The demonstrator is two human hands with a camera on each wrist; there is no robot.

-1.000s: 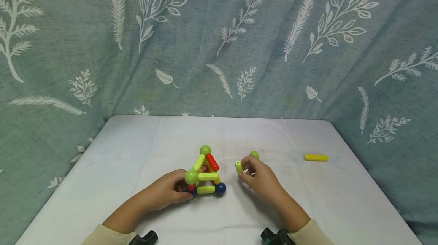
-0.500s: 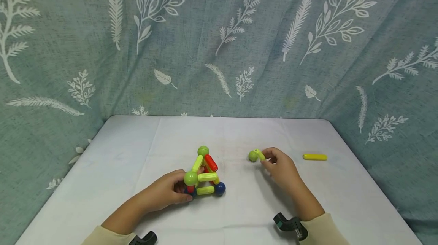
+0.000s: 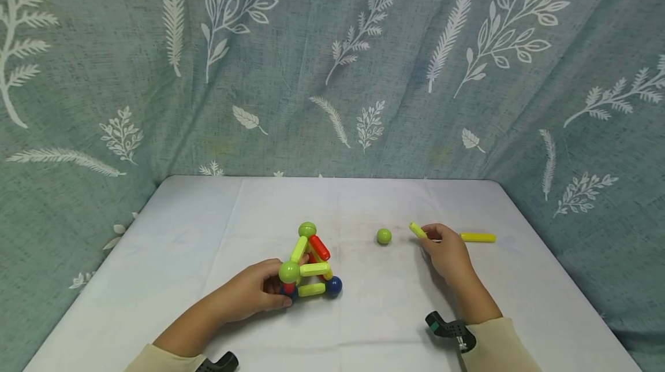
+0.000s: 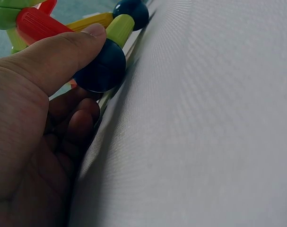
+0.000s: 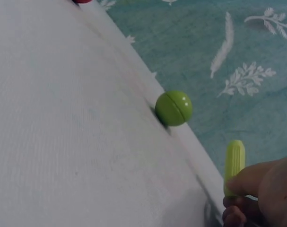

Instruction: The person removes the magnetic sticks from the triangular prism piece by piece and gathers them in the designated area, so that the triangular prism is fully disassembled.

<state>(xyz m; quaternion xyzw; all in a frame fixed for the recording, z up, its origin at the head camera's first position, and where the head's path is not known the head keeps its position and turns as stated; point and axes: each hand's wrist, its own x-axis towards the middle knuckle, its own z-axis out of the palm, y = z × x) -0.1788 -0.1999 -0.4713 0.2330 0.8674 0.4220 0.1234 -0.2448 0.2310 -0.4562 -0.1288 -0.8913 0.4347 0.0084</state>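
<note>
My left hand (image 3: 257, 289) grips the lower left corner of a structure built from coloured rods and balls. In the left wrist view the thumb lies against a dark blue ball (image 4: 101, 68), beside a red rod (image 4: 41, 24). Green balls, one of them a front ball (image 3: 289, 272), form upper corners of the structure, and a second blue ball (image 3: 333, 286) sits at its lower right. Over on the right, my right hand (image 3: 445, 250) pinches a short yellow-green rod (image 3: 417, 230) between thumb and fingers. A loose green ball (image 3: 384, 236) rests on the table to the left of that hand.
A longer yellow rod (image 3: 479, 238) lies just right of the right hand. The white-covered table (image 3: 208, 210) ends at a green leaf-patterned cloth (image 3: 291, 71) hanging behind it.
My right hand has carried the yellow-green rod rightward, past the loose green ball, to near the yellow rod. The left hand and the structure stay put.
</note>
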